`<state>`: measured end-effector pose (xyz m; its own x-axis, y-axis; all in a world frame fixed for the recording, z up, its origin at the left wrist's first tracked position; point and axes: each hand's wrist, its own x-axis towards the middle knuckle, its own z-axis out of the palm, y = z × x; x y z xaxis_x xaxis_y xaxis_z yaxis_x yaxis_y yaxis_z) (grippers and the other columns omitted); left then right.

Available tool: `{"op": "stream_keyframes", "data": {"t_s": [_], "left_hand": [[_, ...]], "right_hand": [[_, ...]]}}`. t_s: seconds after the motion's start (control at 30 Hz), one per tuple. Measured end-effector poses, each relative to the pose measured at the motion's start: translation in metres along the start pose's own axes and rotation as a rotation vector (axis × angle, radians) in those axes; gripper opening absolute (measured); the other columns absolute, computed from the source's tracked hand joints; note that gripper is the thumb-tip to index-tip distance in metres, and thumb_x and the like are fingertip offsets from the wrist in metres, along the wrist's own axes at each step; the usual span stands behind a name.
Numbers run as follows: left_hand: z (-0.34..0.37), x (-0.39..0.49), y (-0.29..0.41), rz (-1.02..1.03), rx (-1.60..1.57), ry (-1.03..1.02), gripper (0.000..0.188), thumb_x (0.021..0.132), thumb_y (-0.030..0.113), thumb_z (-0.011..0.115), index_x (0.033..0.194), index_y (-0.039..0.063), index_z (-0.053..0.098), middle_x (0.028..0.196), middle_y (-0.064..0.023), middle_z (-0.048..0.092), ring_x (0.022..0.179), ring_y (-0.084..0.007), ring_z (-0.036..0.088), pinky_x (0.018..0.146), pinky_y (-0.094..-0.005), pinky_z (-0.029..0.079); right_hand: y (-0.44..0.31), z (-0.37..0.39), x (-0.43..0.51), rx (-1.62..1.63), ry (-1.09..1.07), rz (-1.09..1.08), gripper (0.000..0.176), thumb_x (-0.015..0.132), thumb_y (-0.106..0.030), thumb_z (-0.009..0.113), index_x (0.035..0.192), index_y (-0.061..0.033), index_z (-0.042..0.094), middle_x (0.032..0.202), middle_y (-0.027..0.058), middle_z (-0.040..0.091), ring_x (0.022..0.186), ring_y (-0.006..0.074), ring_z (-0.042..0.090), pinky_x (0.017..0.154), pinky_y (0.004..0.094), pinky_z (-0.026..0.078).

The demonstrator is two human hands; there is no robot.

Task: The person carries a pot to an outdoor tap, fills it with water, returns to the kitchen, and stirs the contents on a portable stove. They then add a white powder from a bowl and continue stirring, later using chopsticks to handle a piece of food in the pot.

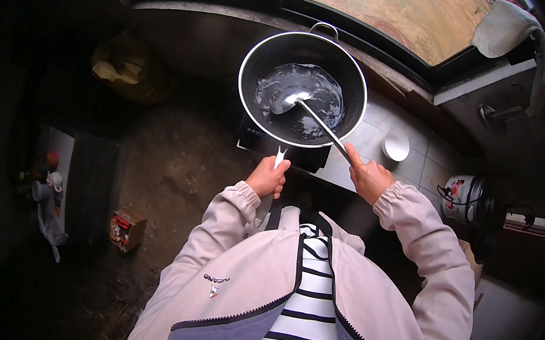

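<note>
A deep dark wok [254, 67] with a bright rim stands over a black cooktop [255, 140], with clear liquid [329, 93] in its bottom. My left hand [267, 175] is closed around the wok's long handle [280, 156] on the near side. In my right hand [371, 177] is the shaft of a metal ladle [320, 123], index finger laid along it. The ladle's bowl dips into the liquid near the wok's middle. A small white bowl [396, 145] rests on the tiled counter to the right of the wok.
A white rice cooker [458, 196] with a flower pattern and dark cord stands at the counter's right. Windows [371, 10] border the far side. On the left are a sack [127, 70], a small table [61, 146] holding cups and, on the floor, a cardboard box [128, 230].
</note>
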<state>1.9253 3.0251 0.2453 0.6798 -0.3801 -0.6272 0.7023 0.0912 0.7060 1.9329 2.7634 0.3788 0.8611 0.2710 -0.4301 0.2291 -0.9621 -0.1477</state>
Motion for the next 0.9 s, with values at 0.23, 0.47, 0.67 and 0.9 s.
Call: {"op": "stream_keyframes", "data": {"t_s": [0.23,0.47,0.67,0.9], "left_hand": [[0.001,0.001,-0.002,0.026,-0.001,-0.003,0.027,0.103,0.03,0.052,0.09,0.009,0.043,0.063,-0.0023,0.046,0.044,-0.0116,0.045,0.038,-0.0313,0.042],[0.0,0.001,0.0,0.009,-0.01,-0.001,0.026,0.102,0.029,0.052,0.093,0.005,0.045,0.064,-0.0038,0.047,0.044,-0.0133,0.046,0.039,-0.032,0.042],[0.0,0.002,-0.002,0.017,-0.036,0.0,0.027,0.103,0.029,0.053,0.088,0.01,0.042,0.062,-0.0011,0.045,0.043,-0.0104,0.043,0.038,-0.0307,0.041],[0.0,0.002,-0.002,0.014,-0.027,-0.013,0.027,0.103,0.029,0.053,0.088,0.01,0.041,0.061,-0.001,0.044,0.043,-0.0108,0.043,0.038,-0.0307,0.041]], "right_hand": [[0.001,-0.006,-0.02,-0.027,-0.087,0.046,0.058,0.096,-0.016,0.047,0.151,-0.0205,0.027,0.075,0.0249,0.066,0.068,0.0468,0.065,0.062,0.0566,0.049],[-0.003,0.004,0.016,0.03,-0.038,0.057,0.058,0.097,-0.017,0.047,0.151,-0.0248,0.027,0.077,0.0266,0.066,0.07,0.0475,0.065,0.065,0.057,0.05],[0.02,0.001,-0.036,0.042,-0.072,0.136,0.063,0.096,-0.017,0.049,0.154,-0.0246,0.024,0.075,0.0277,0.065,0.069,0.0481,0.065,0.066,0.0568,0.051],[0.032,0.005,-0.012,0.102,0.001,0.166,0.061,0.096,-0.017,0.05,0.153,-0.0219,0.027,0.073,0.0291,0.063,0.068,0.0489,0.064,0.067,0.0575,0.051]]}}
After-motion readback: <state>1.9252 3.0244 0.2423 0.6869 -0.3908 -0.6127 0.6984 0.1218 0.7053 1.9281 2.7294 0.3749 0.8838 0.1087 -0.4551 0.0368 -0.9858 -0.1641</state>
